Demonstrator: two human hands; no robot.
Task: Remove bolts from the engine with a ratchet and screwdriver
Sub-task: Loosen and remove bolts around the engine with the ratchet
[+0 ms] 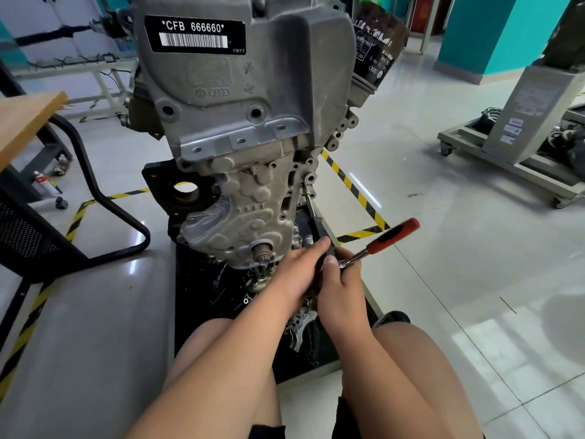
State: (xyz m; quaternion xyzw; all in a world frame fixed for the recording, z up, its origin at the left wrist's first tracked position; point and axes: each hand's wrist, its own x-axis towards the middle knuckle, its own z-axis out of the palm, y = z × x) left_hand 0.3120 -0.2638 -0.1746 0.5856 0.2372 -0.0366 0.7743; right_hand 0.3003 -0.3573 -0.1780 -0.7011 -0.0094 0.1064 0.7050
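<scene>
A grey engine (247,128) stands on a black base in front of me. A screwdriver (315,217) with a black handle points up and away, its tip at a bolt hole on the engine's right side. My left hand (300,270) grips the screwdriver's handle. A ratchet (386,237) with a red and black handle sticks out to the right. Its metal head lies at the screwdriver's handle, under my thumb. My right hand (342,286) holds the ratchet's head against the screwdriver. No loose bolt shows.
A black oil filter (378,49) hangs off the engine's upper right. A black chair (79,198) and a wooden desk (25,122) stand at the left. A grey wheeled stand (522,147) is at the right. Yellow-black tape (354,191) marks the floor. My knees frame the lower view.
</scene>
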